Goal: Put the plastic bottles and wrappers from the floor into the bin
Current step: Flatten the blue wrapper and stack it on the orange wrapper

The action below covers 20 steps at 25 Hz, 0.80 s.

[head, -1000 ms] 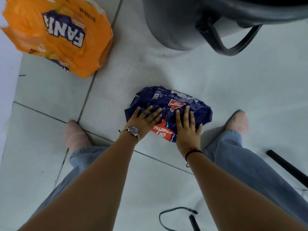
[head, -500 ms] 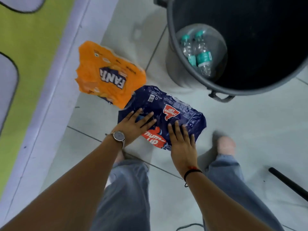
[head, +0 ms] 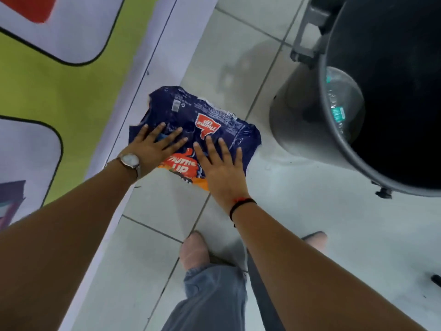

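A crumpled dark blue Thums Up wrapper (head: 214,115) is in the middle of the view, over the tiled floor by the mat's edge. My left hand (head: 152,146) and my right hand (head: 222,168) lie on top of it with fingers spread and thumbs hidden beneath, gripping it from its near side. A sliver of the orange wrapper (head: 199,183) shows under its near edge. The dark grey bin (head: 334,139) stands to the right, apart from the wrapper. Clear plastic bottles with teal labels (head: 338,111) lie inside it.
A mat with green and white shapes (head: 59,91) covers the floor on the left. My feet (head: 195,249) stand on pale tiles below the hands. The bin's handle (head: 307,34) sticks out at the top. A black object (head: 436,280) pokes in at the far right.
The blue wrapper has moved left and forward with both hands on it. It now covers the orange wrapper, which lay separately before. The view has tilted up to take in the bin's inside.
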Motion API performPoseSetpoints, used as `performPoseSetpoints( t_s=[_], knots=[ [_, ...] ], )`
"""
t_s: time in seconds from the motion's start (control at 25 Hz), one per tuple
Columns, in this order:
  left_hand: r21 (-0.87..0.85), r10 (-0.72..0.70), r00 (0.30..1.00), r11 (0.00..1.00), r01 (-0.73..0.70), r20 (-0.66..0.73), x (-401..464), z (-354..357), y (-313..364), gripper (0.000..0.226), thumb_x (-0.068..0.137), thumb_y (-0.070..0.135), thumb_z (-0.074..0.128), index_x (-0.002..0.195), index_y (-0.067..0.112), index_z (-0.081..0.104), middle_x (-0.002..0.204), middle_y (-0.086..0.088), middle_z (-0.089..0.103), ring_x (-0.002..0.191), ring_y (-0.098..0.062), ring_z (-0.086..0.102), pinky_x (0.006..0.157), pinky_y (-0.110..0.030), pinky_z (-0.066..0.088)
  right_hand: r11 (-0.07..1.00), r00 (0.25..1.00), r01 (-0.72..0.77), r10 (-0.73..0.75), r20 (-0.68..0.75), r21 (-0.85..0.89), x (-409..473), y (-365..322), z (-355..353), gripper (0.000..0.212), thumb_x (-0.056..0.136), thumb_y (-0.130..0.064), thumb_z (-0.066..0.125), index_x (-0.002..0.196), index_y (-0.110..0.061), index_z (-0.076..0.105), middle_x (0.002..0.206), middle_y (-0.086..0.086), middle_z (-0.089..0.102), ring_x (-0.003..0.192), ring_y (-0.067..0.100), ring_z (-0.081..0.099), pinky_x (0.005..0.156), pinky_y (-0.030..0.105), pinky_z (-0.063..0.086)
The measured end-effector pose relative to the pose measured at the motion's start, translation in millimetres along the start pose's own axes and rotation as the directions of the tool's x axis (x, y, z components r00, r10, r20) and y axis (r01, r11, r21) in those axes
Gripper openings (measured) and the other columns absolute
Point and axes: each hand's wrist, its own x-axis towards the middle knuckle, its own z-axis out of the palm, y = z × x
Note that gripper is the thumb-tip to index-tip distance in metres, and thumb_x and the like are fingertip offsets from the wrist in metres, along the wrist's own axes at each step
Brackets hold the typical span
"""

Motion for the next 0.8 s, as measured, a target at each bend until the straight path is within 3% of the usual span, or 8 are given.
performPoseSetpoints(
  t_s=[0.08, 0.2, 0.28, 0.36, 0.44, 0.6, 0.8],
  knots=[
    [-0.01, -0.039, 0.992, 0.999, 0.041, 0.122, 17.2, 13.2, 0.2, 0.074, 0.096, 0.008, 0.038, 0.134, 0.025, -0.023, 0.157, -0.001, -0.014, 0.143, -0.036, -0.005, 0.115, -0.055, 0.012, 0.999, 0.993, 0.007, -0.011, 0.115, 0.039, 16.3, 9.2, 15.8, 0.063, 0.097, -0.034, 0.038, 0.147, -0.024, 0.001, 0.159, 0.007, 0.002, 0.144, 0.034, 0.001, 0.111, 0.063, 0.004],
    [-0.054, -0.022, 0.963, 0.998, 0.038, 0.268, 43.3, 39.8, -3.4, 0.072, 0.097, 0.023, 0.036, 0.14, 0.029, -0.022, 0.156, 0.003, -0.019, 0.144, -0.034, -0.007, 0.115, -0.056, 0.017, 0.993, 0.984, -0.019, -0.002, 0.178, 0.118, 33.6, 23.1, 45.8, 0.065, 0.095, -0.039, 0.037, 0.147, -0.025, 0.002, 0.159, 0.006, 0.0, 0.145, 0.032, -0.004, 0.112, 0.062, 0.003],
    [-0.101, 0.001, 0.931, 0.994, 0.038, 0.364, 52.4, 50.6, -6.1, 0.086, 0.09, 0.051, 0.042, 0.137, 0.032, -0.026, 0.152, 0.006, -0.028, 0.143, -0.032, -0.012, 0.115, -0.057, 0.014, 0.994, 0.977, 0.001, -0.024, 0.214, 0.107, 38.3, 28.0, 58.4, 0.077, 0.089, -0.046, 0.046, 0.148, -0.023, 0.001, 0.159, 0.007, -0.002, 0.145, 0.031, -0.005, 0.113, 0.058, 0.003],
    [-0.067, 0.007, 0.922, 0.998, 0.021, 0.386, 56.0, 57.9, -5.3, 0.102, 0.08, 0.063, 0.049, 0.133, 0.031, -0.031, 0.143, 0.009, -0.036, 0.142, -0.033, -0.016, 0.114, -0.057, 0.011, 0.997, 0.97, 0.027, -0.045, 0.24, 0.076, 40.6, 32.5, 67.3, 0.09, 0.084, -0.049, 0.056, 0.148, -0.022, -0.001, 0.159, 0.007, -0.005, 0.145, 0.032, -0.007, 0.116, 0.052, 0.001],
    [-0.076, -0.016, 0.942, 0.996, 0.044, 0.335, 56.4, 66.7, -2.6, 0.095, 0.087, 0.051, 0.05, 0.13, 0.031, -0.032, 0.147, 0.007, -0.034, 0.142, -0.034, -0.017, 0.114, -0.058, 0.013, 0.995, 0.972, 0.013, -0.035, 0.233, 0.097, 44.7, 32.9, 72.0, 0.081, 0.09, -0.037, 0.053, 0.148, -0.022, -0.001, 0.159, 0.006, -0.006, 0.145, 0.031, -0.008, 0.117, 0.048, 0.004],
    [-0.137, -0.061, 0.952, 0.985, 0.106, 0.3, 57.5, 66.9, -1.7, 0.086, 0.092, -0.002, 0.042, 0.14, 0.034, -0.021, 0.153, 0.006, -0.027, 0.142, -0.032, -0.017, 0.114, -0.058, 0.015, 0.995, 0.964, -0.007, -0.019, 0.264, 0.097, 55.9, 28.4, 68.9, 0.06, 0.099, -0.017, 0.035, 0.148, -0.02, 0.001, 0.159, 0.007, -0.007, 0.144, 0.032, -0.008, 0.117, 0.043, 0.008],
    [-0.165, -0.091, 0.943, 0.975, 0.15, 0.32, 59.6, 58.1, 4.8, 0.075, 0.095, 0.0, 0.033, 0.143, 0.033, -0.013, 0.155, 0.006, -0.022, 0.143, -0.033, -0.013, 0.115, -0.059, 0.013, 0.999, 0.948, -0.013, 0.001, 0.318, 0.037, 64.3, 27.3, 55.7, 0.054, 0.1, -0.016, 0.032, 0.148, -0.02, 0.008, 0.159, 0.01, 0.001, 0.144, 0.035, -0.001, 0.116, 0.048, 0.009]
  ],
)
